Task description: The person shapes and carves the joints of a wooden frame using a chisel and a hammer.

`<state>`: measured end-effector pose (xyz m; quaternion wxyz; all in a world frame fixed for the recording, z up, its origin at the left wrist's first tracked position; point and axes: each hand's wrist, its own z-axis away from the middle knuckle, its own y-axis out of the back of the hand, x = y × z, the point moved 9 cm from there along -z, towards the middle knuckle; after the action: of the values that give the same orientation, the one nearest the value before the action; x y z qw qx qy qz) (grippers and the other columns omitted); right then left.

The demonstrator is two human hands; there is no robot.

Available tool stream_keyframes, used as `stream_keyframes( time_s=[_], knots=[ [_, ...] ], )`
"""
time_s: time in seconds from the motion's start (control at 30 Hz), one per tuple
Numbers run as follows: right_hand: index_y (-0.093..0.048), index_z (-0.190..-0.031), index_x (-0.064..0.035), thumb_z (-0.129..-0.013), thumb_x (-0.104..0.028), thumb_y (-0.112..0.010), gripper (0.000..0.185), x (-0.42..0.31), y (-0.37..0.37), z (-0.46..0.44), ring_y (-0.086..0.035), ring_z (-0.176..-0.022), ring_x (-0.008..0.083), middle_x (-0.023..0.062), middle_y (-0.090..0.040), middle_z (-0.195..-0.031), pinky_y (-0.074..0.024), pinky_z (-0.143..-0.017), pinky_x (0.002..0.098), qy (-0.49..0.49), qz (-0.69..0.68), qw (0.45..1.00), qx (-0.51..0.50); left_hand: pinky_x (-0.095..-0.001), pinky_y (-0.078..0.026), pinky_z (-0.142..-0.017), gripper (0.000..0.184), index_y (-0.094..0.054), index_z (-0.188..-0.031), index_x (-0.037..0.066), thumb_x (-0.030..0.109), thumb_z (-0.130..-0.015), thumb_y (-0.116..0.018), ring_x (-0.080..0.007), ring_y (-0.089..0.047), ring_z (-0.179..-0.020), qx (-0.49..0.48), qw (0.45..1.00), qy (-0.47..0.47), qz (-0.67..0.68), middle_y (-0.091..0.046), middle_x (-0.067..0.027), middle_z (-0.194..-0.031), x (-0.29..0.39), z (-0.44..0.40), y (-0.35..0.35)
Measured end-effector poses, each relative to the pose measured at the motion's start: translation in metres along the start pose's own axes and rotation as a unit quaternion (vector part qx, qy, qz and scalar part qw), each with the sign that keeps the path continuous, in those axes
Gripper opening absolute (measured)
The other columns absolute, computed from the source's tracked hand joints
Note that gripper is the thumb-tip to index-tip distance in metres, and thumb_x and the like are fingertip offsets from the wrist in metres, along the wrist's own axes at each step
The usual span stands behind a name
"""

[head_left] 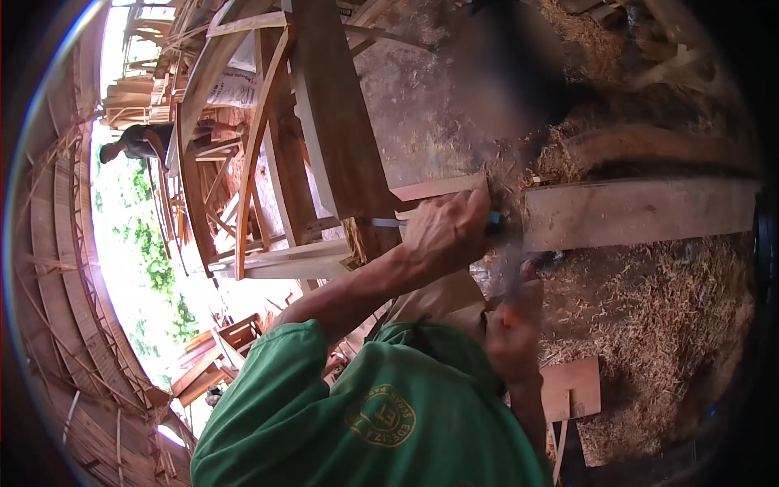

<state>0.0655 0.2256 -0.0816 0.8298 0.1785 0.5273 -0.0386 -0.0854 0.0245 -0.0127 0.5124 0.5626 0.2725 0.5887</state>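
Note:
My left hand is wrapped round a chisel, whose blue end sticks out past my fist. Its narrow blade meets a thick wooden post near the rough, chipped end. My right hand, smeared by motion, is closed on a tool whose handle is a blurred streak. Above it in the view hangs a large dark and brown blur; whether it is the tool's head I cannot tell.
The view lies sideways. Curved wooden frames stand beside the post. A plank lies on the ground amid wood shavings. A small board is near my right arm. Another person is in the background.

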Motion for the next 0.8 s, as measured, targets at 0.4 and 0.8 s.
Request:
stream_keyframes(
  time_s=[0.4, 0.8],
  knots=[
    [-0.055, -0.094, -0.0004, -0.084, -0.015, -0.063, 0.019, -0.009, -0.039, 0.025, -0.058, -0.066, 0.0202, 0.0056, -0.059, -0.071, -0.0522, -0.070, 0.0377, 0.122, 0.149, 0.972, -0.137, -0.0514, -0.049, -0.055, 0.019, -0.050, -0.090, 0.002, 0.011, -0.078, -0.062, -0.0399, -0.063, -0.065, 0.024, 0.997, -0.066, 0.029, -0.059, -0.0197, -0.073, 0.005, 0.013, -0.002],
    [-0.051, -0.093, -0.0033, -0.085, -0.008, -0.058, 0.012, 0.009, -0.049, 0.029, -0.057, -0.060, 0.0264, 0.0082, -0.054, -0.071, -0.0484, -0.057, 0.0362, 0.156, 0.178, 0.951, -0.197, -0.0454, -0.051, -0.052, 0.037, -0.055, -0.088, 0.004, 0.028, -0.074, -0.080, -0.0345, -0.066, -0.062, 0.075, 0.993, -0.093, 0.002, -0.063, -0.0140, -0.069, 0.001, 0.018, 0.002]
  ],
)
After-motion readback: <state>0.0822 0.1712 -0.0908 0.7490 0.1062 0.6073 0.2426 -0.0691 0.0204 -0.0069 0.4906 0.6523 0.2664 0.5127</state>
